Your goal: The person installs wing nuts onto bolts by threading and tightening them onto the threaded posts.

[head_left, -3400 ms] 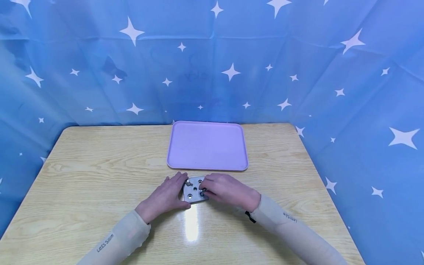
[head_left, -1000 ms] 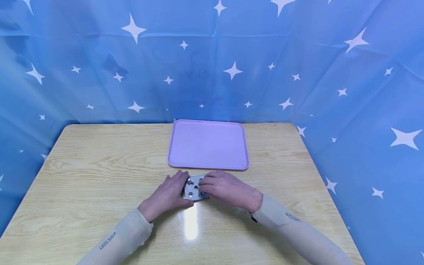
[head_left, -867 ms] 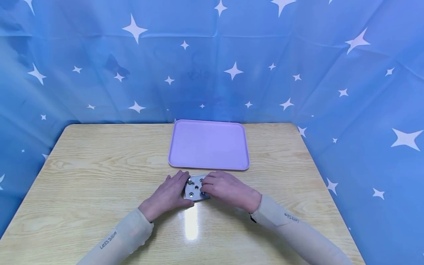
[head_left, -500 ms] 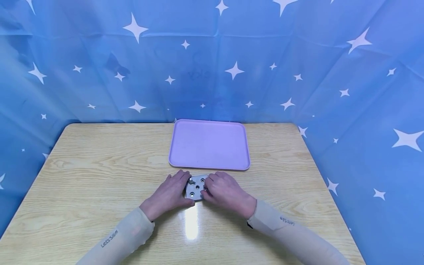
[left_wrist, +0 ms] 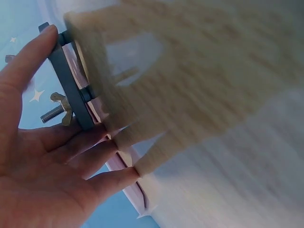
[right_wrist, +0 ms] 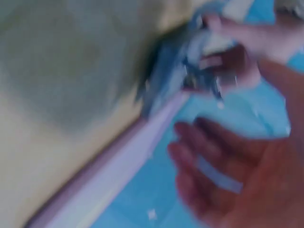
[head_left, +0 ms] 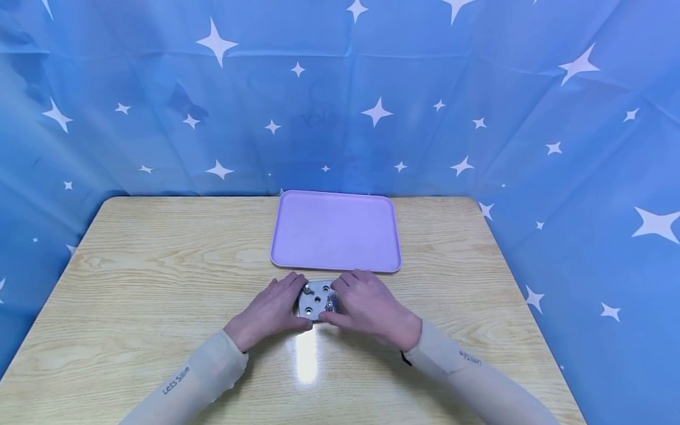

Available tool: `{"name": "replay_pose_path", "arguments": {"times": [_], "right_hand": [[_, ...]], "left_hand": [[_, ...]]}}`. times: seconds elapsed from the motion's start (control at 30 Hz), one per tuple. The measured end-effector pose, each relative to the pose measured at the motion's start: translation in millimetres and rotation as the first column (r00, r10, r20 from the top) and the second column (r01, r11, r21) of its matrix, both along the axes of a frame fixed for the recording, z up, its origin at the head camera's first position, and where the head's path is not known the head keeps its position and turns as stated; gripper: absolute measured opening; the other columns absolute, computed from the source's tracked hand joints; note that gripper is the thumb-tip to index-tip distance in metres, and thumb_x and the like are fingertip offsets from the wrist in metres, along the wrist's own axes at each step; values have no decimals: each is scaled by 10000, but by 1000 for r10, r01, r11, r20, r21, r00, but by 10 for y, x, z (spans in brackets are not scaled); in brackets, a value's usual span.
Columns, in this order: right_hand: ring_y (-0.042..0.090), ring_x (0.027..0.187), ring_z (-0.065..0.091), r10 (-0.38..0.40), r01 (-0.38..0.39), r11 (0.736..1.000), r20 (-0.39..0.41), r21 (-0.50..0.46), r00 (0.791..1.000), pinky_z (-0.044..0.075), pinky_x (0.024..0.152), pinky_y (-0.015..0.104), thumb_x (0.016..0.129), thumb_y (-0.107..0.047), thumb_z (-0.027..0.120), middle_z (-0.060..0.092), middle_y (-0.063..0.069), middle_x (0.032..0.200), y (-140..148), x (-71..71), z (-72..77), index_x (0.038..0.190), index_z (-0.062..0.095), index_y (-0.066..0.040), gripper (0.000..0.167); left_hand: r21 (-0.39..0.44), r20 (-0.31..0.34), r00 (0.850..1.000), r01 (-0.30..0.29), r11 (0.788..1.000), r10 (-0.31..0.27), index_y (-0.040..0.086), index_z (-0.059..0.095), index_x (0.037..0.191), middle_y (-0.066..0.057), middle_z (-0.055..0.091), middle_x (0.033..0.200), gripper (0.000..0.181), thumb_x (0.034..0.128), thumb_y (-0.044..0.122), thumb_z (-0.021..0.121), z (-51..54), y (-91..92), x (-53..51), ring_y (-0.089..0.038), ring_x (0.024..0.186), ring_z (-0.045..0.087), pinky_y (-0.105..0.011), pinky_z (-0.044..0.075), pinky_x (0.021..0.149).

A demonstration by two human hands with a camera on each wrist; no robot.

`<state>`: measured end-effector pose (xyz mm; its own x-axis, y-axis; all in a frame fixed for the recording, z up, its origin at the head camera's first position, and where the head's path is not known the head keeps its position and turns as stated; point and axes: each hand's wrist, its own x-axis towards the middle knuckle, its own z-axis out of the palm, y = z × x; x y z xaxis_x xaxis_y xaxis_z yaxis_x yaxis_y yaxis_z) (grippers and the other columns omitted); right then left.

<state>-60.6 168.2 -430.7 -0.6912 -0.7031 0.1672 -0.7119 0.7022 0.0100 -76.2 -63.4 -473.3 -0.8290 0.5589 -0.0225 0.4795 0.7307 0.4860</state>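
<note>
- Right hand [head_left: 369, 307], loosely spread, is now releasing the near-right wing nut [head_left: 329, 304], holding nothing; turning is seemingly pausing.
- Left hand [head_left: 268, 313] is gripping the metal plate [head_left: 319, 307], lying near-centre on the table [head_left: 175, 271].

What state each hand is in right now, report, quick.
Left hand: holding the metal plate between thumb and fingers.
Right hand: open beside the plate; whether it touches cannot be told.

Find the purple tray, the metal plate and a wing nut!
Purple tray [head_left: 336, 231]: head view, its bare middle.
Metal plate [head_left: 319, 309]: head view, its top face.
Wing nut [left_wrist: 65, 108]: left wrist view, its middle.
</note>
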Motion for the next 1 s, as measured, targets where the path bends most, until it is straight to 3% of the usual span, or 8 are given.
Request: {"name": "replay_pose_path", "arguments": {"times": [0.07, 0.17, 0.23, 0.37, 0.5, 0.7, 0.87, 1.0], "right_hand": [[214, 1093, 662, 109, -109, 994, 40, -2, 993, 554, 950, 360, 908, -402, 796, 713, 43, 1182, 67, -42, 62, 1184, 705, -84, 431], [214, 1291, 592, 262, -265, 964, 63, 32, 963, 478, 1109, 385, 915, -176, 801, 653, 1, 1381, 133, -97, 95, 1319, 681, -138, 424], [194, 1300, 587, 326, -328, 943, 46, 54, 944, 457, 1130, 370, 921, -108, 781, 660, -38, 1374, 147, -123, 85, 1304, 701, -173, 397], [163, 1258, 605, 372, -370, 925, -10, 84, 928, 465, 1108, 346, 953, -123, 733, 697, -75, 1290, 136, -153, 27, 1225, 740, -197, 282], [137, 1233, 603, 376, -368, 922, -51, 121, 925, 480, 1068, 338, 966, -157, 696, 706, -106, 1243, 129, -160, -9, 1205, 746, -217, 251], [131, 1139, 621, 340, -331, 936, -61, 123, 939, 506, 1001, 326, 918, -128, 744, 720, -111, 1149, 107, -138, -28, 1094, 749, -237, 207], [119, 961, 646, 292, -282, 953, -87, 113, 952, 531, 827, 276, 914, -144, 767, 723, -85, 1014, 63, -111, -66, 1019, 732, -207, 127], [106, 774, 631, 217, -216, 976, -79, 19, 973, 527, 686, 249, 927, -203, 774, 707, -55, 880, 20, -74, -128, 954, 726, -158, 71]], "left_hand": [[-2, 5, 1000, -1, 1000, 1, -4, 577, 1304, -120, 614, 1196, 789, 710, 360, 945, 4, -2, -3, -285, 1092, 605, -661, 452, 1066], [-5, 16, 1000, -3, 1000, 3, -2, 575, 1302, -120, 610, 1206, 780, 713, 356, 941, 6, -4, -4, -284, 1111, 599, -666, 448, 1067], [-5, 18, 1000, -4, 1000, 4, 0, 575, 1299, -117, 608, 1203, 775, 713, 355, 939, 2, -1, -5, -278, 1107, 596, -667, 448, 1065], [0, 19, 1000, -11, 1000, 11, 4, 578, 1294, -105, 605, 1193, 771, 704, 347, 938, -12, 9, -4, -271, 1084, 597, -662, 449, 1066], [5, 20, 1000, -17, 1000, 17, 4, 579, 1284, -95, 604, 1176, 767, 698, 343, 942, -20, 16, 1, -266, 1052, 598, -657, 458, 1056], [10, 16, 1000, -15, 1000, 15, 15, 581, 1270, -74, 597, 1136, 752, 694, 335, 945, -25, 22, 1, -240, 1006, 586, -657, 468, 1040], [8, 2, 1000, -8, 1000, 8, 15, 579, 1274, -79, 598, 1142, 759, 698, 347, 945, -24, 25, -3, -240, 1019, 585, -657, 475, 1029], [5, 3, 1000, -9, 1000, 9, 7, 572, 1292, -93, 601, 1169, 777, 704, 353, 944, -22, 23, -2, -255, 1051, 591, -662, 468, 1040]]}}
